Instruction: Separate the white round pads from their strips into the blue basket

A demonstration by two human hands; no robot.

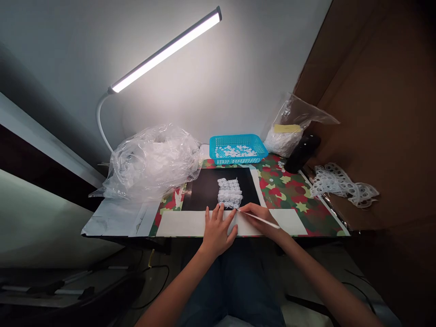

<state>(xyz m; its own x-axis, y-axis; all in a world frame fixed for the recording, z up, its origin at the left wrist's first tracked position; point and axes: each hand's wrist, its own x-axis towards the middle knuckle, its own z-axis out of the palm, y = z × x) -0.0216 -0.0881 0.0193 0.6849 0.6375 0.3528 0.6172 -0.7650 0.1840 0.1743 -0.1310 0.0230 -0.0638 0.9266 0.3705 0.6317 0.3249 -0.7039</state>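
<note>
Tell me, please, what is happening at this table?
A person is working on small white round pieces grouped on a black mat. The right hand holds a thin white stick, its tip by the nearest pieces. The left hand is spread at the group's near edge. Behind, a blue basket contains loose white discs, and a clear plastic bag lies to the left.

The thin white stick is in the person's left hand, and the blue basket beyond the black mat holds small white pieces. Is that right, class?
Not quite: the head view shows the thin white stick in the right hand. The blue basket beyond the black mat does hold small white pieces.
</note>
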